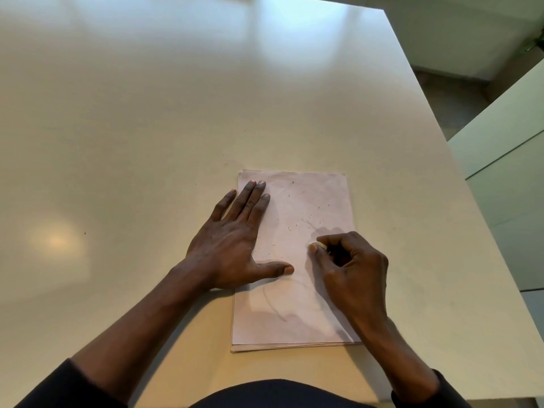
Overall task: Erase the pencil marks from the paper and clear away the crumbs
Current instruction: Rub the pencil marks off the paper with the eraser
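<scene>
- Seen from above, looking down at a pale, glossy table with soft patches of reflected light.
- Near the front edge, slightly right of centre: a small stack of paper, long side running away from the viewer, lower sheets peeking out at the bottom and top left edges.
- Left hand laid flat and released, palm down, fingers spread; fingertips and thumb pressing on the left part of the top sheet, heel of the hand resting on the table just beside the stack.
- Right hand curled over the right side of the sheet, clenched around a small pale eraser pinched between thumb and fingertips; eraser tip touching the paper about halfway up the page.
- Faint grey pencil marks curving across the lower half of the sheet, below the left thumb.
- Tiny dark crumbs scattered over the upper half of the page, between the two hands and beyond them.
- Dark sleeves at the bottom corners, pushed back from bare forearms.
- At far right, beyond the table edge, a pale cabinet.
</scene>
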